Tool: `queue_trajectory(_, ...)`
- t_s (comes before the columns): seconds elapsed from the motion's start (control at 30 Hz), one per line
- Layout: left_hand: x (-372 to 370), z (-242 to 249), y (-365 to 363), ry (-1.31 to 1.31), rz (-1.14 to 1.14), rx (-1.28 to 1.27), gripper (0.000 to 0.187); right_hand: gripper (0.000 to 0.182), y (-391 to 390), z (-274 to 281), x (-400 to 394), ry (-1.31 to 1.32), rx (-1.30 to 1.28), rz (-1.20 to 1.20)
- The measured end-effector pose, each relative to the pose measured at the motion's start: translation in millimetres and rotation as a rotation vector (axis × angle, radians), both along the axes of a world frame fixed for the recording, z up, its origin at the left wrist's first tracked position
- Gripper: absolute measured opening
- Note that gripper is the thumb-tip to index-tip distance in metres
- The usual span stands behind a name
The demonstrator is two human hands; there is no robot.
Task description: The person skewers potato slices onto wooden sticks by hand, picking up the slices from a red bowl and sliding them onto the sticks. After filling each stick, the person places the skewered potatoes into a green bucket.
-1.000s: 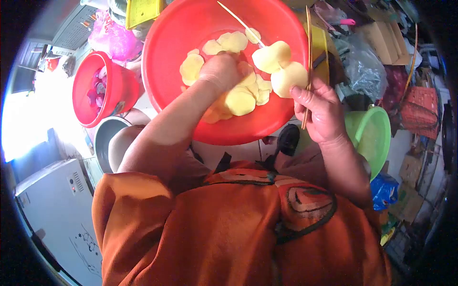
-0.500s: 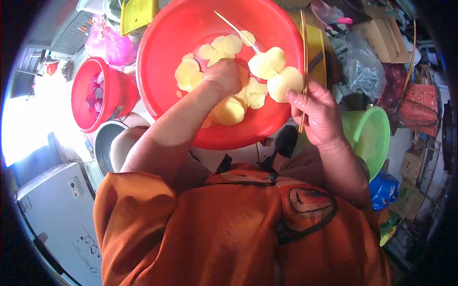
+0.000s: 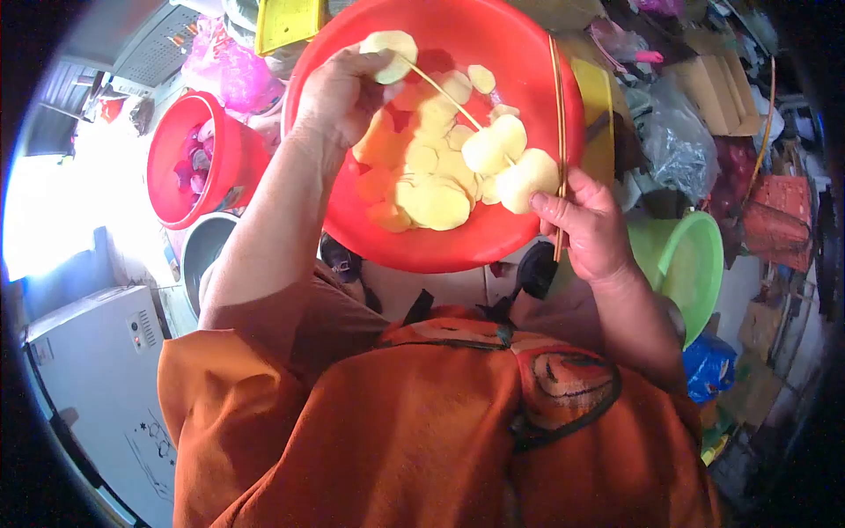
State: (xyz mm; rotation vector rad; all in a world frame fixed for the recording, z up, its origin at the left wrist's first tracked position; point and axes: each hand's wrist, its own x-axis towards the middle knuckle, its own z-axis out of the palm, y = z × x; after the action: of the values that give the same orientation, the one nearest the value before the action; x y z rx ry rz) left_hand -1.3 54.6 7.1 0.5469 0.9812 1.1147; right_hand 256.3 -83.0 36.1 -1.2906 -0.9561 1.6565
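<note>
My left hand [image 3: 333,101] pinches a pale round potato slice [image 3: 393,53] at the far tip of a thin wooden skewer [image 3: 444,91]. Two more potato slices [image 3: 495,145] are threaded lower on this skewer, close to my right hand [image 3: 588,218]. That hand is closed around the skewer's lower end, hidden behind the slices, and also grips a few bare skewers [image 3: 556,97] standing nearly upright. Below both hands is a large red basin [image 3: 414,253] with a heap of loose potato slices [image 3: 440,204] in it.
A smaller red bucket [image 3: 167,189] with purple-red pieces stands left, near a grey basin [image 3: 201,251]. At right are a green tub [image 3: 704,273], a clear plastic bag [image 3: 678,132] and a red crate [image 3: 775,224]. A white appliance [image 3: 101,370] is at lower left.
My left hand has risen from the heap in the basin to the skewer's tip, now with a potato slice in it. My right hand keeps its hold, slightly lower in view.
</note>
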Motion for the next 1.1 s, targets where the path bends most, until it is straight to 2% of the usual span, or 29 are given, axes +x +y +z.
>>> queue_trajectory(0.2, -22, 6, -7, -0.023, 0.142, 0.082, 0.022, 0.022, 0, 1, -11, -0.014, 0.03, 0.062)
queue_trajectory(0.53, -37, 0, -10, 0.055, 0.107, 0.163, 0.021, 0.025, -1, 0, -18, 0.046, -0.015, 0.073)
queue_trajectory(0.73, -33, 10, -15, 0.232, 0.092, 0.177, 0.018, 0.022, 1, -1, -16, 0.006, -0.022, 0.072)
queue_trajectory(0.8, -32, 9, -15, 0.332, 0.016, 0.256, 0.016, 0.022, 2, -1, -14, 0.001, -0.028, 0.071)
queue_trajectory(0.93, -25, 11, -18, 0.186, -0.012, 0.202, 0.014, 0.022, 2, -4, -12, -0.021, -0.032, 0.063)
queue_trajectory(1.0, -21, 2, -14, 0.127, 0.109, 0.115, 0.018, 0.022, 1, -4, -12, -0.018, -0.016, 0.069)
queue_trajectory(1.1, -20, 5, -14, 0.093, 0.109, 0.024, 0.02, 0.021, 0, -2, -14, -0.035, 0.015, 0.089)
